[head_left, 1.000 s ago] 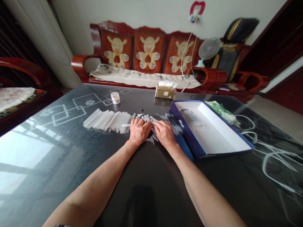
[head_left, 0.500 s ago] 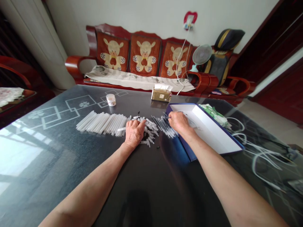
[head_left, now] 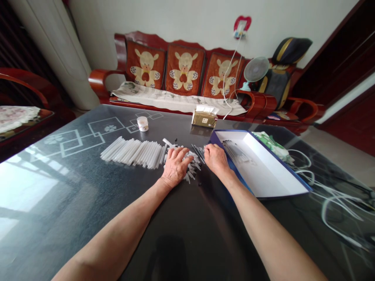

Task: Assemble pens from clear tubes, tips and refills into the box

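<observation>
My left hand (head_left: 175, 167) lies over a pile of small white and black plastic pieces (head_left: 191, 169), its fingers apart and stretched forward. A short white tube (head_left: 168, 143) juts out beyond its fingertips; whether the hand touches it I cannot tell. Left of that hand, many translucent white tubes (head_left: 131, 152) lie side by side in a row. My right hand (head_left: 216, 158) is curled down over a bunch of thin dark and silvery rods like pen refills (head_left: 198, 151). Its fingertips are hidden, so what they grip does not show.
An open blue box (head_left: 275, 168) with a white inside stands at the right, holding thin clear pen-like sticks (head_left: 236, 151). A tissue box (head_left: 204, 118) and a small white tub (head_left: 142, 123) stand farther back. White cables (head_left: 334, 191) and a green-white bag (head_left: 272, 146) lie right of the box.
My right hand has come left from the box's edge onto the thin rods. My left hand has spread its fingers over the small pieces, and the short tube now points away at its fingertips.
</observation>
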`<state>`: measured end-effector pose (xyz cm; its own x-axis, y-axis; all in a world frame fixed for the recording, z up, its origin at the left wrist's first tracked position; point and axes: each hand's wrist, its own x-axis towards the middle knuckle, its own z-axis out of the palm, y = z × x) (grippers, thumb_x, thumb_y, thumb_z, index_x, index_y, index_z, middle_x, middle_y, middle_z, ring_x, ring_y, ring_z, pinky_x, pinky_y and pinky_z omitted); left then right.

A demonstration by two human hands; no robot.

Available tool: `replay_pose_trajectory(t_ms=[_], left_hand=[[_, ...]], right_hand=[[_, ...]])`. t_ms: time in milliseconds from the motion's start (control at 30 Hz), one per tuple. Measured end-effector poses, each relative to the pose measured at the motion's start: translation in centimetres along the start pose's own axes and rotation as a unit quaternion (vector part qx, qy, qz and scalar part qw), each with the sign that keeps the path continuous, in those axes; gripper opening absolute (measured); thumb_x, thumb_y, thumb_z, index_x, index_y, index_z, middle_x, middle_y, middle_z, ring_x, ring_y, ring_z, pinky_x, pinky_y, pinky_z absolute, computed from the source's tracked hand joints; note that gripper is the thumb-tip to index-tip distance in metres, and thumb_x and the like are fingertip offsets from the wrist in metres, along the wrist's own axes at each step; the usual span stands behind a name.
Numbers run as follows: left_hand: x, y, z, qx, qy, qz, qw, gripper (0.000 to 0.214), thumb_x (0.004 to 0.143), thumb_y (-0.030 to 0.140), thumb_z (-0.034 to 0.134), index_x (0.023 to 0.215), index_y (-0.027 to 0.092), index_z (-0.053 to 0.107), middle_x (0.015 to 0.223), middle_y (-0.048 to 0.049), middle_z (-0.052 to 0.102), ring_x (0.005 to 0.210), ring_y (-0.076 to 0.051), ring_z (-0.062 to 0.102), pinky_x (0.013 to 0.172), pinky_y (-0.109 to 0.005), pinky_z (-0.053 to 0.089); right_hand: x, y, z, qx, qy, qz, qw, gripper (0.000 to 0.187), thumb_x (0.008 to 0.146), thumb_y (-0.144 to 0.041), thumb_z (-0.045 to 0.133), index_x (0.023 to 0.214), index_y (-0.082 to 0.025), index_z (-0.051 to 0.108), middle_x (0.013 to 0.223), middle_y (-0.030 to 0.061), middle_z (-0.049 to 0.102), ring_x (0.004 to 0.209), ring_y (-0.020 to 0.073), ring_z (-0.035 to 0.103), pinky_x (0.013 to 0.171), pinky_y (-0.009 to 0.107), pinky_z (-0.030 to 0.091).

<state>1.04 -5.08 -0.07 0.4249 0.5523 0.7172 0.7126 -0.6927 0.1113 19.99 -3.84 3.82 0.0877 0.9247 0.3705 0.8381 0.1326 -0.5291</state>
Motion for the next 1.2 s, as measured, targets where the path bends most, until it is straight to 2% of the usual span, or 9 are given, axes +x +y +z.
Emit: replay_pose_trajectory(t_ms=[67,167,233,333,533,700,800,967,1200], left_hand=[[0.0,0.3,0.0,-0.051,0.001,0.053,0.997,0.031,0.091,0.015,0.042,0.113,0.024,0.063,0.132,-0.0085,0.055,0.127,-0.026,0.043,0.103,-0.047,0.039],[-0.1,0.7,0.1,-0.133,-0.006,0.117,0.984,0.037,0.093,0.012,0.038,0.124,0.02,0.054,0.136,-0.0109,0.052,0.135,-0.022,0.038,0.108,-0.044,0.04],[0.0,1.0,0.0,-0.168,-0.011,0.13,0.977,0.038,0.093,0.01,0.035,0.127,0.018,0.051,0.136,-0.0121,0.052,0.134,-0.02,0.04,0.11,-0.042,0.04],[0.2,1.5,-0.4,-0.192,-0.027,0.139,0.971,0.038,0.093,0.009,0.032,0.124,0.017,0.051,0.134,-0.0129,0.053,0.132,-0.019,0.044,0.109,-0.04,0.043],[0.0,1.5,-0.2,-0.183,0.0,0.137,0.973,0.034,0.093,0.012,0.035,0.123,0.015,0.05,0.135,-0.0152,0.052,0.132,-0.022,0.043,0.109,-0.045,0.042],[-0.7,0.3,1.0,-0.121,0.055,-0.005,0.991,0.03,0.094,0.016,0.036,0.116,0.018,0.057,0.118,-0.0113,0.06,0.112,-0.018,0.057,0.095,-0.033,0.05],[-0.6,-0.3,1.0,-0.032,0.05,-0.067,0.996,0.03,0.092,0.016,0.039,0.115,0.018,0.059,0.104,-0.0098,0.065,0.097,-0.02,0.06,0.087,-0.034,0.048],[0.0,-0.2,0.4,0.071,-0.022,-0.09,0.993,0.029,0.093,0.022,0.042,0.115,0.018,0.061,0.09,-0.0091,0.067,0.084,-0.022,0.06,0.08,-0.038,0.041],[-0.2,0.0,0.6,0.08,-0.034,-0.11,0.99,0.03,0.097,0.031,0.039,0.111,0.019,0.063,0.082,-0.0071,0.066,0.076,-0.02,0.058,0.075,-0.033,0.038]], right_hand=[[-0.3,-0.7,0.7,0.184,-0.038,0.049,0.981,0.019,0.086,-0.032,0.052,0.089,-0.019,0.065,0.09,0.0106,0.07,0.085,0.0227,0.067,0.077,0.035,0.051],[-0.5,-1.6,1.5,0.449,-0.141,0.18,0.864,0.033,0.088,-0.047,0.047,0.093,-0.018,0.062,0.087,0.0093,0.072,0.075,0.0195,0.068,0.067,0.033,0.054],[-0.3,-2.1,1.8,0.541,-0.198,0.224,0.786,0.037,0.088,-0.051,0.045,0.092,-0.017,0.06,0.088,0.0107,0.072,0.077,0.0199,0.069,0.068,0.034,0.055],[0.1,-2.6,2.0,0.591,-0.233,0.234,0.736,0.034,0.088,-0.051,0.048,0.088,-0.018,0.059,0.091,0.0107,0.072,0.083,0.0209,0.07,0.071,0.035,0.057],[1.2,-1.9,2.6,0.627,-0.097,0.287,0.718,0.017,0.08,-0.035,0.067,0.079,-0.02,0.06,0.07,0.0025,0.069,0.062,0.0136,0.066,0.053,0.023,0.054],[0.4,-0.4,2.1,0.633,-0.007,0.307,0.711,0.013,0.076,-0.027,0.07,0.076,-0.019,0.06,0.069,-0.0006,0.068,0.058,0.0104,0.063,0.049,0.02,0.051],[-0.6,0.0,2.3,0.623,0.006,0.28,0.731,0.017,0.07,-0.027,0.073,0.075,-0.019,0.059,0.063,-0.0029,0.065,0.059,0.0103,0.063,0.05,0.018,0.049],[-1.9,-1.0,3.8,0.61,0.017,0.226,0.759,0.03,0.063,-0.029,0.077,0.087,-0.02,0.061,0.076,-0.0035,0.069,0.067,0.0107,0.065,0.058,0.02,0.052],[-2.7,-2.6,4.9,0.627,-0.065,0.166,0.759,0.037,0.062,-0.031,0.076,0.095,-0.021,0.062,0.09,-0.0001,0.071,0.08,0.0144,0.067,0.067,0.024,0.053]])
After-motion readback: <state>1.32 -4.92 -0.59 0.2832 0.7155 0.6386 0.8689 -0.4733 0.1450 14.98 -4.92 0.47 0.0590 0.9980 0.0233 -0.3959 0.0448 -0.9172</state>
